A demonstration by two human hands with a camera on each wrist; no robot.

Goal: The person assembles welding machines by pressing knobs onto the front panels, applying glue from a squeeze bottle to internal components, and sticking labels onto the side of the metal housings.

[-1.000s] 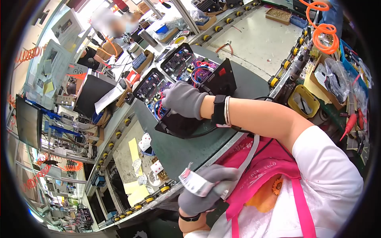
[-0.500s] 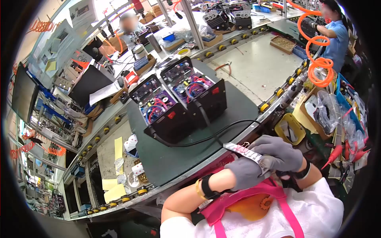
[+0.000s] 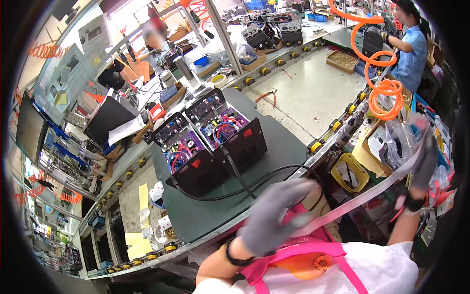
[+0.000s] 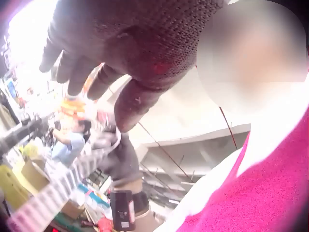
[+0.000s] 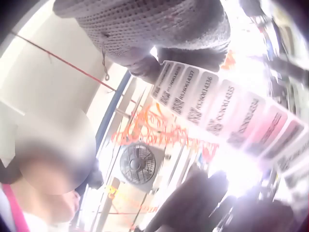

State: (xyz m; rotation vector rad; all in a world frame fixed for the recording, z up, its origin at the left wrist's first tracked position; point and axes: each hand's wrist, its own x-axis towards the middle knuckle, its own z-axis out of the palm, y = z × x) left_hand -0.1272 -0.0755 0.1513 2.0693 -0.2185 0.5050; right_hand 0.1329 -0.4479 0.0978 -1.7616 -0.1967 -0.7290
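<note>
A long strip of white printed labels (image 3: 362, 196) (image 5: 217, 104) stretches between the two gloved hands. My right hand (image 3: 425, 164) (image 4: 118, 157) (image 5: 159, 34) pinches its far end at the right of the head view. My left hand (image 3: 276, 218) (image 4: 130, 43) is near the strip's other end, fingers and thumb spread; whether it touches the strip cannot be told. On the green mat (image 3: 210, 215) two black open-topped units stand side by side, the left one (image 3: 200, 171) and the right one (image 3: 249, 147), with circuit boards and coloured wires inside. Neither hand touches them.
Black cables (image 3: 230, 196) run from the units over the table's front edge. A yellow bin (image 3: 364, 179) and red-handled tools (image 3: 443, 191) lie at the right. Orange coiled hose (image 3: 387, 100) hangs above. Another person in blue (image 3: 413, 56) stands at the back right.
The hands, together on the strip half a second ago, have moved apart. My right hand has gone right and up with the strip, now drawn out long; my left fingers have spread.
</note>
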